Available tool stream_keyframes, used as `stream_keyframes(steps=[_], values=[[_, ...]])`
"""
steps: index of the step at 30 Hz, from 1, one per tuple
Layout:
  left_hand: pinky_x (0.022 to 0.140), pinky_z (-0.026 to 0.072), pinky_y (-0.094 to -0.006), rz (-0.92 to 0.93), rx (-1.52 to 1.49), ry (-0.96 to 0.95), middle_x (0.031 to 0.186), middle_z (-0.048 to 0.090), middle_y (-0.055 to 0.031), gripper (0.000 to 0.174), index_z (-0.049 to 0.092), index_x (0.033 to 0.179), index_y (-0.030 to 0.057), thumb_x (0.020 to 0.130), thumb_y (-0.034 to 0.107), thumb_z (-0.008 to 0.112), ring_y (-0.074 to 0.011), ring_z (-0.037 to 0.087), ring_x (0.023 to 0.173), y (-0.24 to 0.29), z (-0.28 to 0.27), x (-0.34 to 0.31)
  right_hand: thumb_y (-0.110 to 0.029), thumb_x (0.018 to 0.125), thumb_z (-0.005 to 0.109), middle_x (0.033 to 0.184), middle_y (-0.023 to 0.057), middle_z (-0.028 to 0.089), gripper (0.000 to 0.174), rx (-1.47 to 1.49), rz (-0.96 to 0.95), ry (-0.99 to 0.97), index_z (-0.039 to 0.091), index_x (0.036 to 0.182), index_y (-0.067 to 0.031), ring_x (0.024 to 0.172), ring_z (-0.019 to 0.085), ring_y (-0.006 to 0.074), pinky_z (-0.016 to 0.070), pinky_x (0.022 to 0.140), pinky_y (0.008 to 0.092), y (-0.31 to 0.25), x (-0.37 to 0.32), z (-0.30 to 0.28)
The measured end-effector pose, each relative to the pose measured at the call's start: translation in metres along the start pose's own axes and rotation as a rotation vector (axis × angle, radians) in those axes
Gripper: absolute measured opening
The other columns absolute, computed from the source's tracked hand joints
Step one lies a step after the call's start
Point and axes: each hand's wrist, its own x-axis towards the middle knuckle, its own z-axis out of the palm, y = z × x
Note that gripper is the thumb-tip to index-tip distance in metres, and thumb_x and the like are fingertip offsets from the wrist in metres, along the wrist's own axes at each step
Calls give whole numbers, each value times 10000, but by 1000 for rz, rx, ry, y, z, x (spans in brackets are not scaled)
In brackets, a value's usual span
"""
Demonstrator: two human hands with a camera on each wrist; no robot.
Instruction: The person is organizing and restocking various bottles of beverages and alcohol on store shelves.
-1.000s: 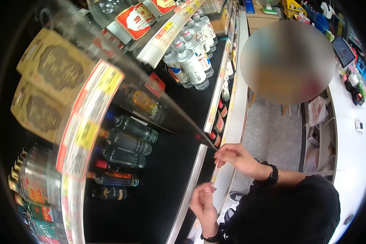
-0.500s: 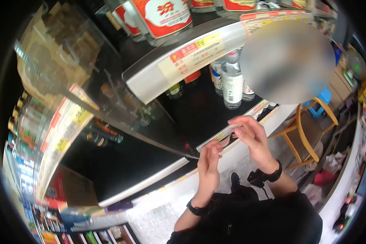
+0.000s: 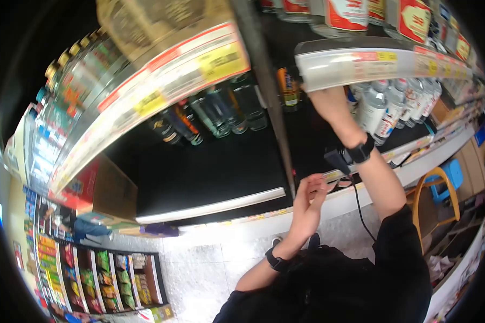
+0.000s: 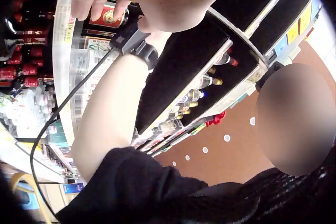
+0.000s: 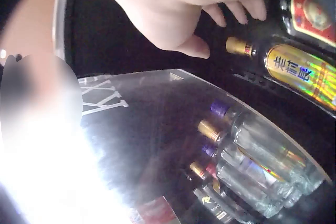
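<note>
Gripping nothing, just short of a yellow-labelled bottle [image 5: 296, 67]

Reaching in beneath an upper shelf's price strip [image 3: 361, 67] with the right hand [image 3: 331, 105], fingertips partly hidden by it in the head view. Showing, in the right wrist view, relaxed fingers and a thumb close to the bottle's gold cap, apart from it. Wearing a black strap [image 3: 362, 149] on that wrist, with a black cable [image 3: 357, 207] trailing below. Holding the left hand [image 3: 307, 207] lower, near the bottom end of a clear divider [image 3: 278, 121], with loosely bent fingers around nothing.

Finding the yellow-labelled bottle on the black shelf [image 3: 215, 169], just right of the divider, with a red-labelled bottle [image 5: 317, 16] beside it. Seeing clear glass bottles [image 3: 215, 113] left of the divider, on the same shelf. Also making out clear bottles with white labels [image 3: 373, 110] to the right of the reaching arm.

Looking higher, brown packages [image 3: 164, 21] on the left and red-and-white labelled bottles [image 3: 346, 15] on the right. Farther off to the left, past a cardboard box [image 3: 116, 188], pale floor tiles [image 3: 199, 277] and a snack rack [image 3: 157, 277]. Off to the right, a wooden chair [image 3: 430, 215] near a blue stool [image 3: 450, 180].
</note>
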Motion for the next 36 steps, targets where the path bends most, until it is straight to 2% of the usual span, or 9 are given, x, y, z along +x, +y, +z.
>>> stream_keyframes(steps=[1, 2, 4, 7, 23, 26, 28, 34, 36], values=[[979, 396, -275, -25, -7, -24, 1187, 593, -84, 319, 509, 1263, 27, 1036, 251, 519, -150, 545, 1131, -3, 0, 1, -127, 856, 644, 1051, 174, 681, 277, 28, 46, 99, 654, 1105, -7, 1042, 625, 356, 477, 911, 416, -22, 7, 0], [979, 396, -275, -14, -17, 7, 1187, 593, -84, 319, 509, 1263, 27, 1036, 251, 519, -150, 545, 1131, -4, 1, 1, -133, 860, 643, 1029, 166, 684, 279, 351, 396, 53, 664, 1114, -20, 1032, 626, 356, 476, 914, 426, -25, 11, 11], [980, 399, -284, -53, -37, -85, 1168, 583, -86, 333, 498, 1279, 36, 1034, 261, 524, -157, 553, 1118, -1, 3, 1, -176, 883, 654, 1059, 157, 686, 282, -149, -8, -114, 673, 1128, -38, 1046, 622, 341, 474, 926, 422, 48, 19, 52], [975, 407, -296, -57, -37, -65, 1149, 579, -97, 359, 488, 1286, 31, 1034, 284, 524, -169, 569, 1099, 17, 0, 2, -281, 867, 713, 1078, 158, 694, 378, 217, -159, 7, 667, 1139, -22, 990, 651, 321, 486, 908, 396, 24, 28, 55], [1051, 353, -308, -94, 1, -83, 1242, 556, -135, 458, 444, 1353, 18, 1068, 375, 404, -195, 514, 1199, 20, -18, 0, -250, 818, 747, 1047, 157, 707, 348, 224, 525, 86, 691, 1049, 4, 945, 661, 282, 498, 850, 370, 24, 47, 59], [1079, 322, -317, -67, -3, -52, 1262, 540, -144, 520, 414, 1389, 8, 1073, 417, 360, -202, 462, 1252, 17, -15, 0, -198, 770, 767, 954, 138, 727, 286, 25, 249, 209, 700, 924, 33, 860, 669, 247, 496, 785, 348, 49, 19, 52], [1077, 322, -319, -77, 42, -47, 1265, 536, -141, 536, 408, 1394, 1, 1069, 426, 371, -197, 463, 1252, 12, -14, 0, -66, 758, 694, 755, 104, 711, 158, 371, 450, 334, 673, 827, 75, 684, 651, 210, 481, 681, 332, 0, 6, 28], [1047, 349, -318, -56, -7, -24, 1278, 534, -102, 510, 432, 1383, 30, 1060, 424, 407, -179, 479, 1215, 14, -12, -2, 23, 752, 575, 730, 63, 662, 52, 590, 421, 453, 627, 753, 27, 717, 648, 177, 476, 674, 271, -39, -31, -15], [960, 453, -316, -32, -30, 18, 1198, 547, -162, 514, 425, 1363, -32, 1056, 381, 433, -200, 557, 1118, 21, -9, -3, 42, 743, 544, 701, 75, 619, 33, 846, 366, 445, 566, 741, 18, 721, 645, 189, 491, 693, 288, -41, -43, -23]])
